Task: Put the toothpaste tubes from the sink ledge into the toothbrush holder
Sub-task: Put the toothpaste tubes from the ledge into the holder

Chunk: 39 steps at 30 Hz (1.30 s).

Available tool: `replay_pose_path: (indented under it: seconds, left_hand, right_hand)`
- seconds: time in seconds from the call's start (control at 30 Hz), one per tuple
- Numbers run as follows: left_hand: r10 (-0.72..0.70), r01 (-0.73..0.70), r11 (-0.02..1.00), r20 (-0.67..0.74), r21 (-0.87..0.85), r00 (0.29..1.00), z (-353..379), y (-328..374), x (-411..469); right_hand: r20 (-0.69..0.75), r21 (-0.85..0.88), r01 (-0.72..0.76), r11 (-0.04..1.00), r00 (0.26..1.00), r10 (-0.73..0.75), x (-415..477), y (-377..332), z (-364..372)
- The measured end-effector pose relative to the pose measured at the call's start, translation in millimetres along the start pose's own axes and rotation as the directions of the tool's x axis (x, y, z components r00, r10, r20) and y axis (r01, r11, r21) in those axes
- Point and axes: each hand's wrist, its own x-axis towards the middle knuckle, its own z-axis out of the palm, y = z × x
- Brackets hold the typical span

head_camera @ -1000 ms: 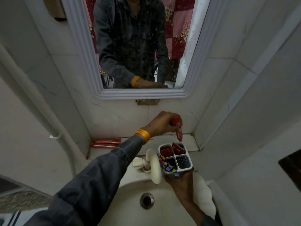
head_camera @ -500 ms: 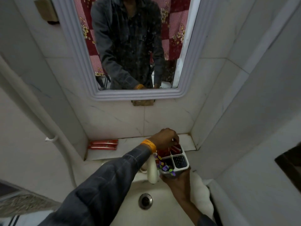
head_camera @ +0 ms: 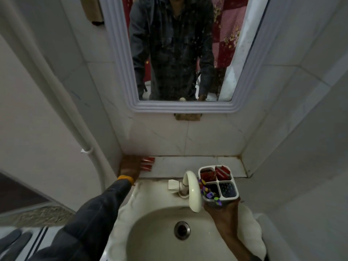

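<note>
Red toothpaste tubes [head_camera: 148, 163] lie at the left end of the white sink ledge [head_camera: 188, 164]. My left hand [head_camera: 130, 166] rests flat on top of them, covering all but their right ends, fingers spread. My right hand [head_camera: 224, 215] holds the white four-compartment toothbrush holder [head_camera: 236, 193] from below, above the right side of the basin. Two red tubes [head_camera: 222, 174] stand in the holder's back compartments. The front two compartments look dark, and a colourful pattern runs down the holder's left wall.
A cream curved tap [head_camera: 193, 191] stands just left of the holder, over the sink basin [head_camera: 154, 232] with its drain [head_camera: 182, 230]. The mirror [head_camera: 180, 53] hangs above the ledge. A white pipe [head_camera: 62, 110] runs down the left wall. Tiled walls close in on both sides.
My left hand has let go of a tube into the holder and moved left across the ledge onto the remaining tubes. The holder stays in my right hand.
</note>
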Motion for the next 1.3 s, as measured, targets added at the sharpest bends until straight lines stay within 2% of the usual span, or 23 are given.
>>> replay_pose_path:
  seconds: [0.03,0.1,0.13,0.17,0.23,0.27,0.3,0.37,0.43,0.5,0.57,0.67,0.73,0.8,1.0,1.13,1.17,1.3]
  left_hand:
    - [-0.034,0.035,0.998,0.016,-0.048,0.999,3,-2,-1]
    - [0.041,-0.054,0.984,0.076,0.168,0.996,12,-3,1]
    - [0.059,-0.094,0.946,0.121,0.311,0.991,12,0,4]
    - [0.028,-0.110,0.881,0.182,0.460,0.983,14,9,2]
    - [0.051,-0.178,0.604,0.186,0.777,0.981,20,30,-8]
    - [0.098,-0.193,0.525,0.166,0.829,0.981,25,46,-15]
    - [0.116,-0.213,0.510,0.179,0.834,0.977,29,63,-21]
    - [0.195,-0.290,0.596,0.215,0.749,0.957,37,94,-30]
    - [0.291,-0.401,0.697,0.277,0.595,0.916,45,121,-42]
    - [0.384,-0.506,0.756,0.343,0.415,0.857,56,147,-62]
    - [0.478,-0.604,0.737,0.399,0.303,0.783,71,168,-82]
    - [0.523,-0.666,0.728,0.495,0.165,0.694,100,186,-107]
    - [0.531,-0.704,0.697,0.560,0.137,0.636,121,189,-119]
    - [0.526,-0.766,0.604,0.613,0.219,0.590,144,184,-123]
    - [0.375,-0.829,0.350,0.746,0.436,0.551,194,147,-126]
    - [0.308,-0.866,0.144,0.810,0.478,0.499,209,125,-127]
    - [0.298,-0.866,0.134,0.814,0.482,0.499,210,124,-126]
    - [0.252,-0.865,0.238,0.832,0.442,0.495,203,133,-123]
  right_hand:
    - [-0.003,-0.004,-0.004,1.000,1.000,0.004,0,-3,0]
    - [-0.002,-0.019,-0.001,1.000,1.000,0.001,1,0,-1]
    - [0.004,-0.023,-0.004,1.000,1.000,0.004,2,2,-1]
    - [0.007,-0.033,-0.003,0.999,1.000,0.004,3,4,-2]
    - [0.007,-0.055,-0.017,0.998,1.000,0.018,3,10,-2]
    - [0.012,-0.087,-0.018,0.996,1.000,0.019,2,10,-3]
    - [0.022,-0.108,-0.017,0.994,1.000,0.020,2,10,-4]
    - [0.027,-0.130,-0.049,0.990,0.998,0.053,2,9,-4]
    - [0.034,-0.120,-0.077,0.990,0.996,0.082,1,6,-5]
    - [0.059,-0.123,-0.124,0.985,0.989,0.132,0,3,-6]
    - [0.081,-0.136,-0.154,0.979,0.983,0.166,-1,3,-8]
    - [0.083,-0.137,-0.159,0.978,0.982,0.172,0,3,-9]
    - [0.067,-0.141,-0.125,0.982,0.989,0.135,0,-2,-7]
    - [0.018,-0.136,-0.142,0.980,0.989,0.146,3,0,-5]
    - [0.047,-0.188,-0.139,0.972,0.987,0.150,0,0,0]
    - [-0.038,-0.224,-0.057,0.973,0.998,0.050,2,25,0]
    - [-0.013,-0.225,-0.058,0.973,0.998,0.057,8,55,4]
    - [0.048,-0.165,-0.110,0.980,0.992,0.119,2,11,-5]
